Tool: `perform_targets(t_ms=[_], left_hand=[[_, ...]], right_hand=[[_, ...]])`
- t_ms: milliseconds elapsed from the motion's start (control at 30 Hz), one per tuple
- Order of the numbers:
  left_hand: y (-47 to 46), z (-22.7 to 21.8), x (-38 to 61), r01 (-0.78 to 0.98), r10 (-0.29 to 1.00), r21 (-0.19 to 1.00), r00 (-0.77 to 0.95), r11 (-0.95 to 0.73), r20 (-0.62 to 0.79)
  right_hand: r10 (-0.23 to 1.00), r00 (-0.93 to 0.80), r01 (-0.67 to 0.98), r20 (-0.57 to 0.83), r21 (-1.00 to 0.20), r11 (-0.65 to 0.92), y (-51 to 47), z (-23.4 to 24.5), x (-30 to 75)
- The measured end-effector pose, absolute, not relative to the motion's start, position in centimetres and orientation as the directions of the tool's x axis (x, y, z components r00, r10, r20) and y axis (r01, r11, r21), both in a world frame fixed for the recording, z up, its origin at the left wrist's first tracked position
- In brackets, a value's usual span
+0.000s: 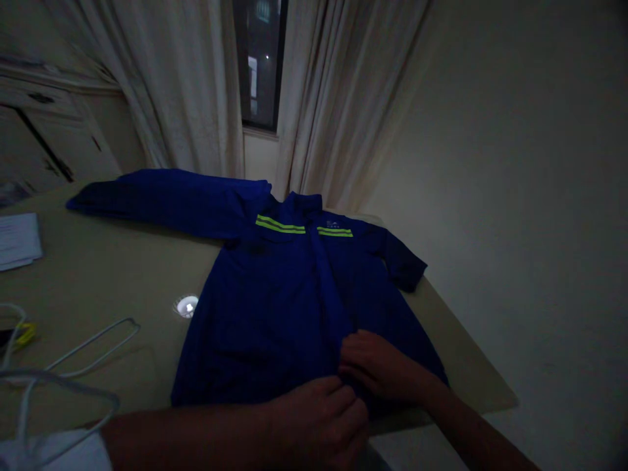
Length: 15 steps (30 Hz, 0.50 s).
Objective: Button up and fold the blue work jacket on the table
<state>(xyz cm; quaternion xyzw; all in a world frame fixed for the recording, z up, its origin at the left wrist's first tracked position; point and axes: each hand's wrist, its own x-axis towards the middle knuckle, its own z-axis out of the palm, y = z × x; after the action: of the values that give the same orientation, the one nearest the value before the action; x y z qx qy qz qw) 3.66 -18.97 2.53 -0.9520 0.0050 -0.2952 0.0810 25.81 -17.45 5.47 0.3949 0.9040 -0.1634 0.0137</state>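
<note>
A dark blue jacket with yellow-green chest stripes lies spread on the table, front side up. Its collar points away from me, and one long sleeve stretches out to the left. The other sleeve, at the right, looks short or folded. Down at the lower front hem, my left hand is closed with its fingers curled at the fabric's edge. Just above and to the right, my right hand pinches the jacket near the front opening. The fingertips of both hands are partly hidden.
White cables loop over the table's left side near a yellow item. Folded papers lie farther back. A wall borders the table on the right; curtains hang behind it.
</note>
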Motion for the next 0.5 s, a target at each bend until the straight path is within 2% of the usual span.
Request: perform_targets(t_ms=[200, 367, 433, 500], left_hand=[[-19.6, 2.9, 5.1, 0.049, -0.041, -0.133, 0.797, -0.99, 0.603], [-19.3, 0.8, 7.5, 0.107, 0.035, -0.072, 0.763, -0.992, 0.646], [-18.9, 0.0, 8.5, 0.129, 0.084, -0.027, 0.775, -0.991, 0.626], [-18.5, -0.8, 9.3, 0.121, 0.146, 0.082, 0.839, -0.989, 0.524]], right_hand=[[0.733, -0.665, 0.746, -0.146, -0.177, 0.642, -9.4, 5.8, 28.1], [0.68, -0.708, 0.705, -0.194, -0.135, 0.696, -0.7, 5.6, 28.1], [0.661, -0.714, 0.693, -0.232, -0.097, 0.715, 2.7, 5.3, 27.5], [0.649, -0.715, 0.682, -0.258, -0.055, 0.729, 5.9, 5.0, 27.0]])
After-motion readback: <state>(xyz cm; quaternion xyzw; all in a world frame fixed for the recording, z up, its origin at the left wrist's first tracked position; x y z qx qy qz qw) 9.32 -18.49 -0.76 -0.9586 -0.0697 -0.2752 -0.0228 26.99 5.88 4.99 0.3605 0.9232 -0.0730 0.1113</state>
